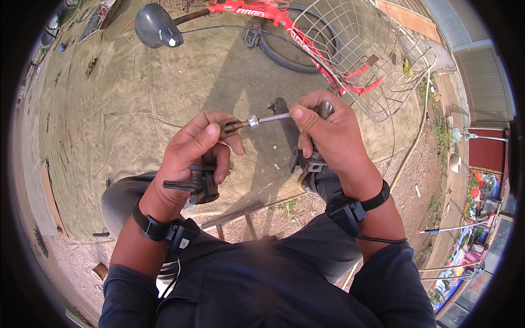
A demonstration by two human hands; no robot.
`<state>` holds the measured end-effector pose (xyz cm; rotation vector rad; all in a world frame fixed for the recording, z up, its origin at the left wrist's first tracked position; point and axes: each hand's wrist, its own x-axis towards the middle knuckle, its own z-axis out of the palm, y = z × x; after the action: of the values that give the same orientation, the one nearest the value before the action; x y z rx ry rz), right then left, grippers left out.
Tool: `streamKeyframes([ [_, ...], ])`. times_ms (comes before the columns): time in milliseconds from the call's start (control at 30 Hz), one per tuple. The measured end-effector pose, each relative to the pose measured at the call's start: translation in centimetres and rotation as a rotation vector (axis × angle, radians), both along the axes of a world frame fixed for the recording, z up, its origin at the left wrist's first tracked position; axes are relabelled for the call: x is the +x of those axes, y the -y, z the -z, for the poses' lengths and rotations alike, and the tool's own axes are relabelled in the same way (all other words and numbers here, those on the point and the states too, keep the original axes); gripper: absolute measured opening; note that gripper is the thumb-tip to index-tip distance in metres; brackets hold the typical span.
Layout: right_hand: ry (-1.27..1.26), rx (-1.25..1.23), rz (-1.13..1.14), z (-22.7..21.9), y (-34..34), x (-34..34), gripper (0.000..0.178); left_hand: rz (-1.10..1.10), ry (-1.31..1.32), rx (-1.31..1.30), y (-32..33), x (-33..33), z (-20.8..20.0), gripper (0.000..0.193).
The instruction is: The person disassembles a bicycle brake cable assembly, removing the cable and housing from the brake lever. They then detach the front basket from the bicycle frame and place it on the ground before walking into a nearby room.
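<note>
Left hand (199,141) pinches a rusty fitting (234,127), right hand (332,130) pinches the rod (272,117)! Silver collar (252,121) between them, red bike (281,17) far side

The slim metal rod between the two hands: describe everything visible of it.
The slim rod is straight, grey and metallic-looking, and slants slightly up toward the right of the picture. Its left visible end meets a silvery collar beside a brownish, rusty-looking piece gripped by the left hand; its right end disappears into the right hand.
</note>
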<state>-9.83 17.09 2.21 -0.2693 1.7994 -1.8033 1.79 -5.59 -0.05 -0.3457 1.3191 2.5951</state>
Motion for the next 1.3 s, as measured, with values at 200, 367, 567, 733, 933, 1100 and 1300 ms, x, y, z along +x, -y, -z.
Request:
streamKeyframes([
  [200, -0.016, -0.079, -0.006, -0.04, -0.09, -0.11, 0.017, 0.008, -0.015, 0.025, 0.12, -0.03, 0.18, 0.037],
  [367, 0.053, -0.104, 0.011, -0.02, -0.22, -0.41, 0.019, 0.010, -0.015, 0.027, 0.20, -0.07, 0.25, 0.038],
  [567, 0.003, -0.054, 0.024, -0.29, -0.17, -0.12, 0.017, -0.001, -0.002, 0.009, 0.15, -0.04, 0.16, 0.039],
  [733, -0.044, -0.050, 0.010, -0.41, -0.31, -0.23, 0.016, 0.008, -0.003, 0.011, 0.14, -0.07, 0.16, 0.039],
  [933, -0.037, -0.054, -0.068, -0.26, -0.35, -0.50, 0.019, 0.007, -0.014, 0.005, 0.11, -0.01, 0.17, 0.039],
  [1100, 0.004, -0.002, -0.076, -0.30, -0.42, -0.29, 0.020, 0.006, -0.026, 0.021, 0.14, -0.06, 0.25, 0.038],
  [1300, 0.035, -0.022, -0.056, -0.11, -0.41, -0.43, 0.018, 0.004, -0.023, 0.024, 0.24, -0.11, 0.16, 0.038],
])
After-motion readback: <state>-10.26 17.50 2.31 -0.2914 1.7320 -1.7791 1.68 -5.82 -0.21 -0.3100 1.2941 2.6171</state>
